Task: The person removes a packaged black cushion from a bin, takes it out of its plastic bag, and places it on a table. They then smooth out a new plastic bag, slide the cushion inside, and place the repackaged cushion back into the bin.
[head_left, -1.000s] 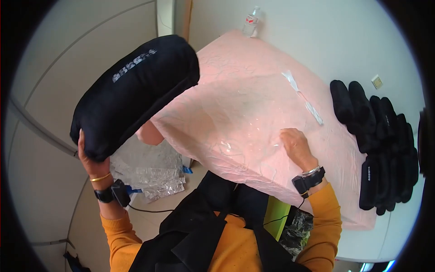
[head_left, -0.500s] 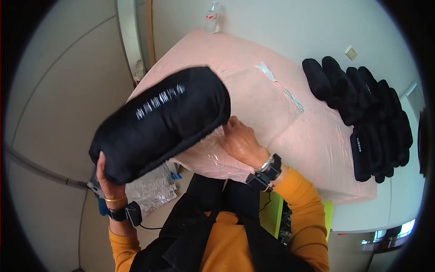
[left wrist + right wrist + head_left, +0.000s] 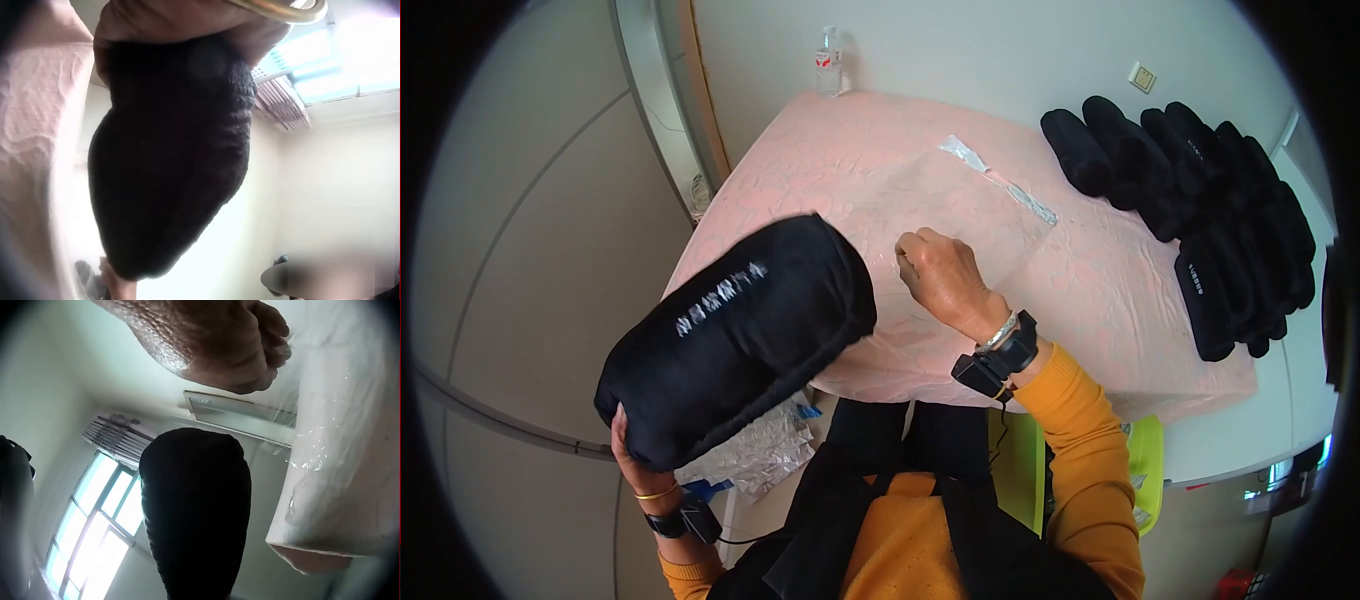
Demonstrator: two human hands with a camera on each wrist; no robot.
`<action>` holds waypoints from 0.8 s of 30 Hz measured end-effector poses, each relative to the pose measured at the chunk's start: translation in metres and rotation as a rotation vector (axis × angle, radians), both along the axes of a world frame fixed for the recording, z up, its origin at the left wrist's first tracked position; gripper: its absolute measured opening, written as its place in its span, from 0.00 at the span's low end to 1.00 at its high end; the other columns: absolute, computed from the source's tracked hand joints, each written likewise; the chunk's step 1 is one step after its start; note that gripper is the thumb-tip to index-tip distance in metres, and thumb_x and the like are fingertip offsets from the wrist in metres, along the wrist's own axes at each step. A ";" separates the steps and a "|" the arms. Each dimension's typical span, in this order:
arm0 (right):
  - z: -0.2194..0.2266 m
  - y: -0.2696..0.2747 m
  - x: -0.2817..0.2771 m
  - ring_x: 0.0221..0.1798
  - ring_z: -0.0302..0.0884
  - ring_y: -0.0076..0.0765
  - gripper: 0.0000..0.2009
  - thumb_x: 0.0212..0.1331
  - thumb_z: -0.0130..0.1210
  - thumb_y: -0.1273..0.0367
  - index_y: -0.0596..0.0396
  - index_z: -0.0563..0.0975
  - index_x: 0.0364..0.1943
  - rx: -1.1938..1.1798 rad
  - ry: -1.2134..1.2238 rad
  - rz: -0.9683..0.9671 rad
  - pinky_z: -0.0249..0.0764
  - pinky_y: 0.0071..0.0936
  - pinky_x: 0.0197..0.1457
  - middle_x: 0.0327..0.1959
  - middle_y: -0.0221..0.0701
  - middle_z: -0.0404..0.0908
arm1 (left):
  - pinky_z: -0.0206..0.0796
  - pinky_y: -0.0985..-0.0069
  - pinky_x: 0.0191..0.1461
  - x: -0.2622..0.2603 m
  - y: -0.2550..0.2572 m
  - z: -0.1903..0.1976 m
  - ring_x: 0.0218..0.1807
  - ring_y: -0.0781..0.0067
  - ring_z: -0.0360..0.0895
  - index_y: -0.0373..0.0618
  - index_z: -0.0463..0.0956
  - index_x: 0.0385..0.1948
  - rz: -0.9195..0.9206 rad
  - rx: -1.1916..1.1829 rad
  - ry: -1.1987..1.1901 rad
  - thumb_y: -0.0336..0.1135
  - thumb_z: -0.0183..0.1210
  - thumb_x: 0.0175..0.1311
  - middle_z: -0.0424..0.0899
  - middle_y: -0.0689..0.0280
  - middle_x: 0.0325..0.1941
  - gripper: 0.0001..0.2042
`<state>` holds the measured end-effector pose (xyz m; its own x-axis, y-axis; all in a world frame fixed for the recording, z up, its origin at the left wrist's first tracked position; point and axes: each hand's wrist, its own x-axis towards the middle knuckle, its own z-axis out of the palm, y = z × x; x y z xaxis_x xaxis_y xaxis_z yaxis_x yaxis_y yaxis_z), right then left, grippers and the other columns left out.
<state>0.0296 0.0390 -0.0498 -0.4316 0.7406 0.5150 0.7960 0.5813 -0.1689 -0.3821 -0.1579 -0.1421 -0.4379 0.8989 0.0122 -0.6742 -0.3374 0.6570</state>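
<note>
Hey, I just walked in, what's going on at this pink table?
A person's left hand grips one end of a black pillow with white lettering, holding it tilted at the near left of the pink-covered table. Their right hand, over the table, pinches clear plastic film. The pillow is outside the film. More black pillows lie together at the right.

Before you, a pink-covered table (image 3: 800,175) stands by a pale far wall (image 3: 970,60) with a small wall plate (image 3: 1142,77) at right. Grey-white panels (image 3: 510,250) line your left above a pale floor (image 3: 636,545); your right-wrist view shows a paned window (image 3: 94,531) glowing bright white.
</note>
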 end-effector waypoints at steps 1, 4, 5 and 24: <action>0.000 -0.001 0.001 0.29 0.77 0.50 0.02 0.54 0.54 0.75 0.59 0.76 0.27 0.002 0.007 -0.004 0.73 0.40 0.32 0.26 0.42 0.77 | 0.56 0.62 0.71 0.007 0.002 0.004 0.66 0.60 0.67 0.34 0.62 0.62 -0.004 0.002 0.007 0.43 0.52 0.66 0.70 0.54 0.64 0.27; 0.003 -0.002 0.000 0.28 0.76 0.49 0.01 0.52 0.55 0.77 0.59 0.75 0.26 0.026 0.213 0.118 0.72 0.38 0.30 0.24 0.41 0.77 | 0.58 0.60 0.70 0.033 0.015 0.018 0.66 0.59 0.67 0.34 0.63 0.62 -0.044 -0.033 0.101 0.41 0.53 0.65 0.70 0.54 0.64 0.27; 0.005 -0.003 -0.001 0.28 0.76 0.49 0.01 0.52 0.55 0.77 0.59 0.75 0.26 0.032 0.219 0.118 0.72 0.38 0.30 0.24 0.41 0.77 | 0.58 0.60 0.70 0.035 0.018 0.020 0.66 0.59 0.67 0.34 0.63 0.62 -0.044 -0.027 0.108 0.41 0.54 0.65 0.70 0.54 0.64 0.27; 0.024 -0.027 -0.033 0.26 0.76 0.47 0.03 0.52 0.57 0.77 0.57 0.74 0.28 0.183 0.499 0.216 0.71 0.36 0.28 0.23 0.37 0.76 | 0.60 0.72 0.66 0.106 0.041 0.080 0.61 0.65 0.70 0.34 0.63 0.61 -0.085 -0.031 0.642 0.35 0.54 0.62 0.72 0.57 0.60 0.26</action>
<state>-0.0038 0.0116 -0.0257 -0.2350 0.5421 0.8068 0.5056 0.7771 -0.3749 -0.2761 -0.1165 -0.0624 -0.2799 0.9342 0.2211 -0.1676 -0.2743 0.9469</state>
